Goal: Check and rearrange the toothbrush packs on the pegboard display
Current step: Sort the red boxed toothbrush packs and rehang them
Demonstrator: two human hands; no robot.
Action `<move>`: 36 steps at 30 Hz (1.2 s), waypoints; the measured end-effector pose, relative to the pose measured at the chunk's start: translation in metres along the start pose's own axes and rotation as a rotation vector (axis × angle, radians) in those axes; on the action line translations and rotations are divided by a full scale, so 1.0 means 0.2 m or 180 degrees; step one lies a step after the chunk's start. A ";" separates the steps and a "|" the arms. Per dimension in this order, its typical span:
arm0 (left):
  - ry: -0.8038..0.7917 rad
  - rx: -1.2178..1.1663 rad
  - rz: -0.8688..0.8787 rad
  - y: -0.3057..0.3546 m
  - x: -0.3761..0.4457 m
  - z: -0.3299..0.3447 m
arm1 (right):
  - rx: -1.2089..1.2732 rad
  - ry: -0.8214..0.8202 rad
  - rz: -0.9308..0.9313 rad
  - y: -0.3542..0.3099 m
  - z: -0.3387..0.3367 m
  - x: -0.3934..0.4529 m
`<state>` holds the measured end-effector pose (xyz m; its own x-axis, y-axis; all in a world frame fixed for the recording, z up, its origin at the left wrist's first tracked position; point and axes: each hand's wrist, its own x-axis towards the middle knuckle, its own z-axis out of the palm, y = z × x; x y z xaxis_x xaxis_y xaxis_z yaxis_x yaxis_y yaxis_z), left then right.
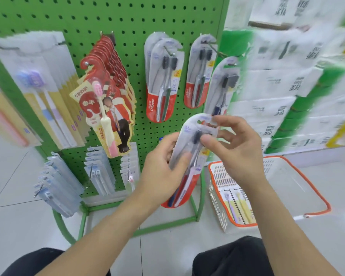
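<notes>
A red-and-clear Colgate twin toothbrush pack (pixel 189 154) is held in front of the green pegboard (pixel 127 20), tilted with its hang tab up. My left hand (pixel 163 172) grips its middle from the left. My right hand (pixel 233 148) pinches its upper part, thumb on the brush heads. Similar Colgate packs hang on hooks at the centre (pixel 161 84), centre right (pixel 199 76) and far right (pixel 221 88). A bunch of red canban packs (pixel 106 102) hangs left of them.
Yellow-and-white packs (pixel 46 92) hang at the left; small clear packs (pixel 58 186) fill the lower hooks. A white basket with an orange rim (pixel 315 188) stands on the floor at the right, holding a few packs (pixel 237 206). Stacked tissue packages (pixel 277 86) rise behind it.
</notes>
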<state>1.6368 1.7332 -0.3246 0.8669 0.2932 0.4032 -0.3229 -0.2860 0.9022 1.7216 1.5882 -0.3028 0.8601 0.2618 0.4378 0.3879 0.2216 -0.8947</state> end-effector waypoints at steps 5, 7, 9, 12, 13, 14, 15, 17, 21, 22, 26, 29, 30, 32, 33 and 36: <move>0.0280 -0.0103 0.0365 0.16 0.13 0.09 | -0.0580 0.0211 -0.0568 -0.16 -0.07 0.10; 0.0372 -0.0225 0.0403 0.21 0.20 0.13 | -0.0899 0.0310 -0.0778 -0.20 -0.09 0.17; 0.0430 -0.0247 0.0452 0.22 0.27 0.17 | -0.1114 0.0412 -0.0955 -0.24 -0.11 0.25; 0.0545 -0.0174 0.0510 0.22 0.37 0.22 | -0.1319 0.0458 -0.1054 -0.26 -0.14 0.35; 0.0574 -0.0162 0.0530 0.22 0.40 0.24 | -0.1352 0.0475 -0.1062 -0.26 -0.15 0.38; 0.0604 -0.0125 0.0561 0.21 0.43 0.25 | -0.1375 0.0492 -0.1067 -0.25 -0.16 0.41; 0.0629 -0.0054 0.0600 0.20 0.46 0.27 | -0.1396 0.0513 -0.1070 -0.24 -0.16 0.44; 0.0679 0.0147 0.0675 0.19 0.50 0.29 | -0.1456 0.0553 -0.1060 -0.22 -0.18 0.48; 0.0749 0.0383 0.0718 0.18 0.54 0.33 | -0.1512 0.0556 -0.1020 -0.19 -0.20 0.52; 0.0742 0.0398 0.0729 0.18 0.55 0.34 | -0.1502 0.0548 -0.1023 -0.18 -0.20 0.53; 0.0688 0.0437 0.0762 0.16 0.56 0.35 | -0.1479 0.0571 -0.1020 -0.17 -0.22 0.52; 0.0667 0.0435 0.0726 0.13 0.55 0.36 | -0.1563 0.0553 -0.1025 -0.16 -0.24 0.52; 0.0660 0.0416 0.0701 0.11 0.55 0.37 | -0.1605 0.0531 -0.1033 -0.16 -0.24 0.52; 0.0661 0.0413 0.0664 0.09 0.54 0.37 | -0.1660 0.0488 -0.1074 -0.14 -0.23 0.52; 0.0680 0.0445 0.0668 0.08 0.54 0.37 | -0.1667 0.0479 -0.1093 -0.14 -0.23 0.53; 0.0820 0.0664 0.0740 0.07 0.56 0.36 | -0.1699 0.0473 -0.1067 -0.13 -0.22 0.54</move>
<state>1.7568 1.6961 -0.2789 0.6477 0.4102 0.6420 -0.3922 -0.5429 0.7426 1.8196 1.5698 -0.2363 0.6856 0.1181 0.7183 0.7218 -0.2388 -0.6496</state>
